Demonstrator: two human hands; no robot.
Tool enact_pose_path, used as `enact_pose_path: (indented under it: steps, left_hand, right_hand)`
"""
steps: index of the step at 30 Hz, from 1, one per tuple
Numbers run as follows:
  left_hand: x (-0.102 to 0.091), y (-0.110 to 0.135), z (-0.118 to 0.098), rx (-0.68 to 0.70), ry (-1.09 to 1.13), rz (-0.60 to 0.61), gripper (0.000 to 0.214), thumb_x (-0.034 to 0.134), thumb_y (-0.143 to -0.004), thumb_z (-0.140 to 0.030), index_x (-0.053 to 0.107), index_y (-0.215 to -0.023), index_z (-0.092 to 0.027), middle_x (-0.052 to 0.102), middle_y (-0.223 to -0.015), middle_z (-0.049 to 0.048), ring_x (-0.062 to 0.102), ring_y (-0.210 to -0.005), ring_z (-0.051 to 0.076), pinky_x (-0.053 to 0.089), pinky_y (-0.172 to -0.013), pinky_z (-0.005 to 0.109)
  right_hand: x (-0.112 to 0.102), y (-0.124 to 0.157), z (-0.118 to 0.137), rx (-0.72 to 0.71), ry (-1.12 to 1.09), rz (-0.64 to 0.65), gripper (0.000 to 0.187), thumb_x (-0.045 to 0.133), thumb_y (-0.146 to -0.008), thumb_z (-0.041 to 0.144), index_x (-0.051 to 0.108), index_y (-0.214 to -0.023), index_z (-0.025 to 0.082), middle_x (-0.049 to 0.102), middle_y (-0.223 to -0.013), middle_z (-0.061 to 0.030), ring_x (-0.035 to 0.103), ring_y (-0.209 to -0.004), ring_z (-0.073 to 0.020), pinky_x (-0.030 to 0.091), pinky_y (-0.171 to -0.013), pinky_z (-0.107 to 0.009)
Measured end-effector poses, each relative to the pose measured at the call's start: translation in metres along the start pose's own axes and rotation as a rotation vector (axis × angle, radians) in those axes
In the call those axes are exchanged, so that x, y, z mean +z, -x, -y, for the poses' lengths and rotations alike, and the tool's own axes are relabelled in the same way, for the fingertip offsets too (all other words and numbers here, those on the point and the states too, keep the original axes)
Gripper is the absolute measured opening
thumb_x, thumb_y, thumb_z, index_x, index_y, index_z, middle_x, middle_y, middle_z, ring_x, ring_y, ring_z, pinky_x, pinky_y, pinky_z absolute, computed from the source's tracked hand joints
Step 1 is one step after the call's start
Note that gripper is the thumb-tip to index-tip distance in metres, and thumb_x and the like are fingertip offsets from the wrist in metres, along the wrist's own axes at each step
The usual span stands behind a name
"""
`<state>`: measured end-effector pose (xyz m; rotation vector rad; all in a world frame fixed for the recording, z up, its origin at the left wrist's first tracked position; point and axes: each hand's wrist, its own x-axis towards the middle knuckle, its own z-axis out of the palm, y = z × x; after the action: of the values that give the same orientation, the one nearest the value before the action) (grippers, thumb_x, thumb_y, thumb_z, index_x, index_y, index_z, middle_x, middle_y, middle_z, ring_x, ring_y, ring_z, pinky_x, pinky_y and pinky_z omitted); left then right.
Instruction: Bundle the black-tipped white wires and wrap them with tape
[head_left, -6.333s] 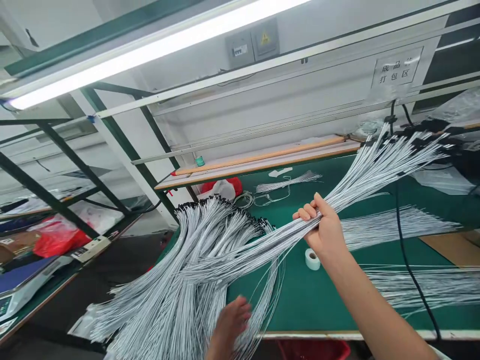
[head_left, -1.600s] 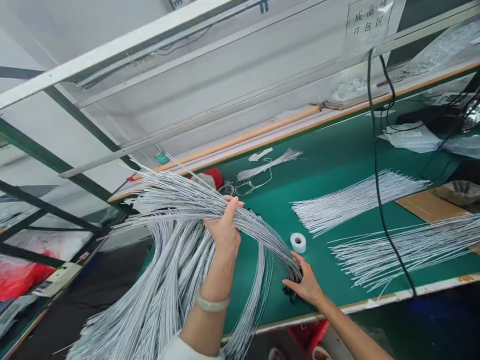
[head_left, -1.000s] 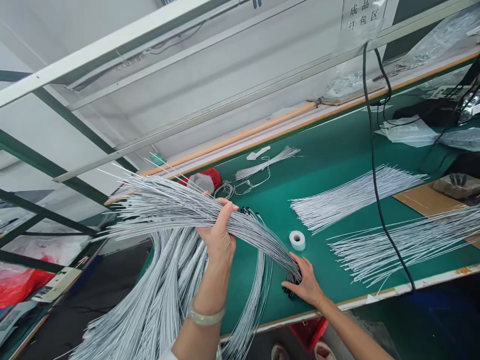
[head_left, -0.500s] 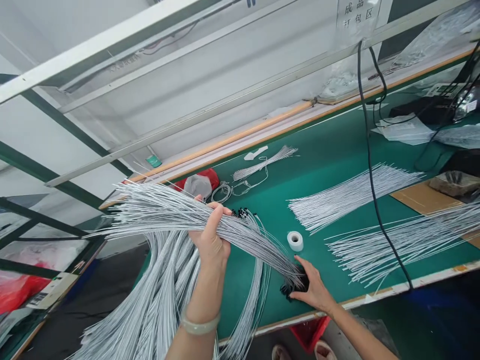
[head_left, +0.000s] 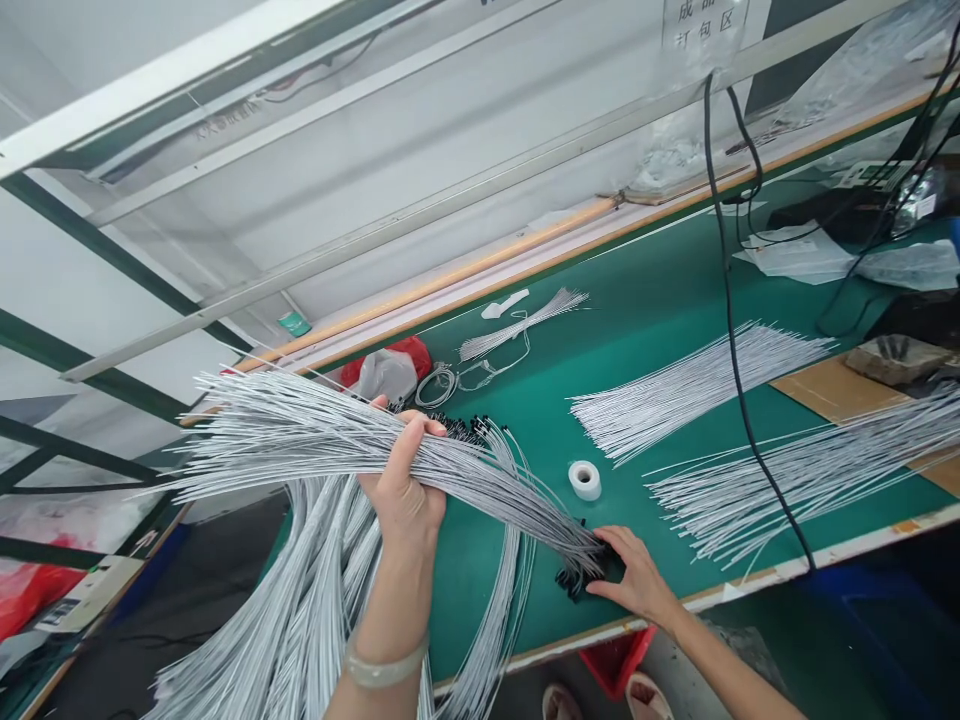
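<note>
A thick bundle of grey wires (head_left: 300,430) slants across the green worktop, its loose ends fanned out at the left. Around its middle my left hand (head_left: 409,480) is closed, thumb on top. At the lower right end, where black connectors (head_left: 577,580) cluster, my right hand (head_left: 630,575) curls with thumb and fingers about the bundle's end. Beneath the held bundle, more grey wires (head_left: 322,600) hang over the table's front edge, their black connectors (head_left: 457,428) lying behind my left hand. Just beyond my right hand stands a white tape roll (head_left: 584,480).
Two flat wire bundles (head_left: 697,385) lie on the right side, partly over cardboard (head_left: 832,385). A black cable (head_left: 739,370) hangs down across them. At the back are a small wire bundle (head_left: 525,325) and a red and grey bag (head_left: 390,370). A metal frame (head_left: 337,250) spans behind.
My view has shifted slightly, so the scene sits a little further left. The right hand's fingers have closed in more over the connector end. The left hand keeps its hold.
</note>
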<state>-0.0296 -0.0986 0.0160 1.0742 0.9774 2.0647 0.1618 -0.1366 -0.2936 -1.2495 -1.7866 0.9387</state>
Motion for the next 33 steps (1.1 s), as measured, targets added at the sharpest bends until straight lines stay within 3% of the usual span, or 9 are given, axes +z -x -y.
enact_pose_path:
  steps: [5, 10, 13, 19, 22, 27, 33]
  left_hand:
    - [-0.004, 0.001, 0.000, -0.017, 0.008, 0.003, 0.037, 0.064, -0.066, -0.013, 0.055, -0.099, -0.027, 0.057, -0.064, -0.0037, 0.055, -0.058, 0.013, 0.045, -0.058, 0.027]
    - [-0.003, 0.002, -0.002, -0.013, 0.009, 0.007, 0.040, 0.064, -0.067, -0.013, 0.054, -0.103, -0.027, 0.058, -0.066, -0.0038, 0.055, -0.058, 0.013, 0.045, -0.059, 0.027]
    - [-0.002, 0.003, -0.003, -0.004, -0.009, 0.018, 0.040, 0.063, -0.067, -0.013, 0.054, -0.103, -0.027, 0.059, -0.066, -0.0033, 0.055, -0.059, 0.013, 0.045, -0.059, 0.028]
    - [0.001, 0.003, -0.002, 0.008, -0.014, 0.028, 0.037, 0.063, -0.066, -0.013, 0.056, -0.100, -0.026, 0.059, -0.065, -0.0030, 0.056, -0.059, 0.014, 0.044, -0.060, 0.028]
    - [0.003, 0.003, -0.002, 0.004, -0.013, 0.028, 0.035, 0.063, -0.066, -0.013, 0.057, -0.097, -0.026, 0.059, -0.065, -0.0031, 0.056, -0.059, 0.013, 0.044, -0.061, 0.028]
    - [0.006, 0.004, -0.001, 0.017, -0.020, 0.028, 0.035, 0.063, -0.066, -0.013, 0.057, -0.098, -0.026, 0.059, -0.065, -0.0033, 0.056, -0.059, 0.013, 0.044, -0.062, 0.028]
    - [0.006, 0.005, -0.002, -0.004, -0.010, 0.039, 0.035, 0.064, -0.065, -0.015, 0.057, -0.098, -0.027, 0.060, -0.067, -0.0030, 0.057, -0.059, 0.014, 0.046, -0.062, 0.029]
  right_hand:
    - [-0.023, -0.003, -0.008, 0.063, -0.167, 0.135, 0.056, 0.059, -0.062, 0.018, 0.053, -0.118, 0.018, 0.055, -0.122, -0.0126, 0.049, -0.115, -0.0270, 0.040, -0.094, -0.043]
    - [-0.021, -0.010, -0.013, 0.052, -0.107, 0.038, 0.029, 0.044, -0.072, 0.019, 0.067, -0.090, 0.018, 0.067, -0.087, -0.0089, 0.063, -0.082, -0.0230, 0.051, -0.072, -0.037]
    - [-0.014, -0.010, -0.011, 0.027, -0.034, -0.004, 0.028, 0.042, -0.075, 0.022, 0.067, -0.087, 0.019, 0.066, -0.076, -0.0070, 0.063, -0.070, -0.0210, 0.052, -0.062, -0.034]
    - [-0.013, -0.006, -0.010, -0.015, 0.069, -0.077, 0.034, 0.043, -0.068, 0.014, 0.065, -0.093, 0.019, 0.065, -0.094, -0.0098, 0.060, -0.092, -0.0258, 0.048, -0.081, -0.043]
    - [-0.016, -0.005, -0.007, -0.100, 0.094, -0.038, 0.032, 0.042, -0.073, 0.013, 0.064, -0.095, 0.021, 0.065, -0.095, -0.0088, 0.060, -0.091, -0.0240, 0.048, -0.080, -0.040]
    - [-0.018, -0.005, -0.003, -0.118, 0.219, 0.000, 0.022, 0.043, -0.077, 0.014, 0.064, -0.080, 0.022, 0.065, -0.080, -0.0068, 0.059, -0.078, -0.0235, 0.047, -0.074, -0.039]
    - [-0.018, -0.008, 0.002, -0.125, 0.283, 0.027, 0.018, 0.045, -0.079, 0.017, 0.062, -0.085, 0.021, 0.064, -0.090, -0.0079, 0.056, -0.085, -0.0249, 0.044, -0.071, -0.038]
